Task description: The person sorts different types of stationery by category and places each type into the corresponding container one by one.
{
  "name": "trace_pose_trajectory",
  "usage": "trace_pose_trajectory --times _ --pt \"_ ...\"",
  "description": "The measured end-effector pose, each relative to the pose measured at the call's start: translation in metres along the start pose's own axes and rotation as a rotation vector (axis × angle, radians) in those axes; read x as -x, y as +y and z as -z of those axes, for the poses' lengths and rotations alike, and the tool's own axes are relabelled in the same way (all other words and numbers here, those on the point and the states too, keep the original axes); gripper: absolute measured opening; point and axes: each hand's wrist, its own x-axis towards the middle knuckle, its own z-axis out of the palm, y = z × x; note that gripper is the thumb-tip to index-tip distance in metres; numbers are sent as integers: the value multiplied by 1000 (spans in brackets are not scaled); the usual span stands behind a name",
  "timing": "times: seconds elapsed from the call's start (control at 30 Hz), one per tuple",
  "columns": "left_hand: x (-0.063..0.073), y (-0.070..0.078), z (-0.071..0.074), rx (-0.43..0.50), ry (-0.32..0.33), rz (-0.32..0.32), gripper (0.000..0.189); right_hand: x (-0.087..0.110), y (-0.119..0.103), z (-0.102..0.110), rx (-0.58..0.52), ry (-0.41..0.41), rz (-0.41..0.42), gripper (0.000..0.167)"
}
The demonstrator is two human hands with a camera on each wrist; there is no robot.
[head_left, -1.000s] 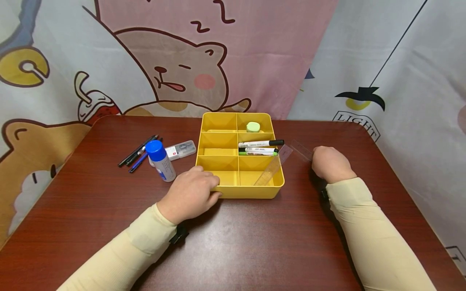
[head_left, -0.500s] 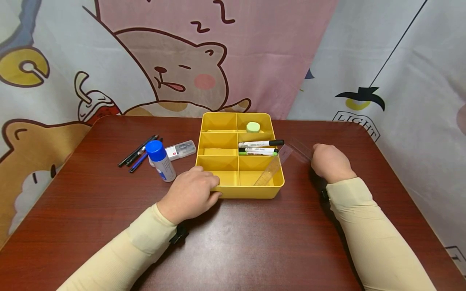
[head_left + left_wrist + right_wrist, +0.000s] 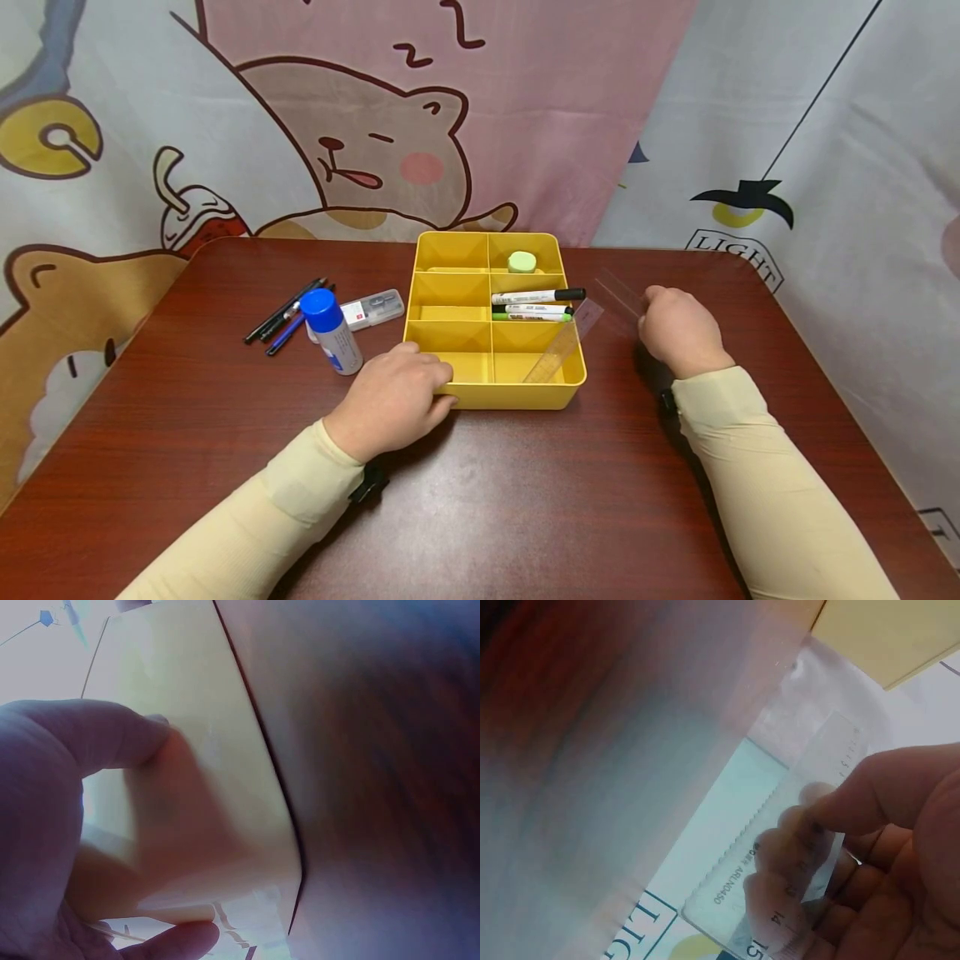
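My left hand (image 3: 393, 400) grips the near left corner of a yellow divided organizer box (image 3: 517, 397), thumb against its outer wall (image 3: 202, 750) in the left wrist view. To the right of the box, my right hand (image 3: 682, 333) pinches a clear plastic ruler (image 3: 720, 889) between thumb and curled fingers; printed numbers show on it. That ruler's free end (image 3: 611, 290) points toward the box in the head view. Inside the front right compartment, a second clear ruler (image 3: 557, 354) leans slantwise, its upper end over the rim.
Markers (image 3: 528, 297) lie in the middle right compartment, the black cap over the rim. A pale green rounded block (image 3: 521, 262) sits behind them. Left of the box stand a blue-capped white bottle (image 3: 341, 346), a small clear case (image 3: 382, 310) and several pens (image 3: 281, 315).
My right hand has shifted slightly up and away, tilting the ruler so its free end rises. The left hand and the box have stayed put.
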Motion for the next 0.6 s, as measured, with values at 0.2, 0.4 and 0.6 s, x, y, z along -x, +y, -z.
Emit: trace_pose_trajectory --times 0.2,0.4,0.6 --pt "0 0 0 4 -4 3 30 0 0 0 -19 24 7 29" --pt "0 0 0 2 -1 -3 29 0 -3 -2 -37 58 12 26" --pt "0 0 0 5 -2 -3 28 2 -6 -2 -66 95 11 22"
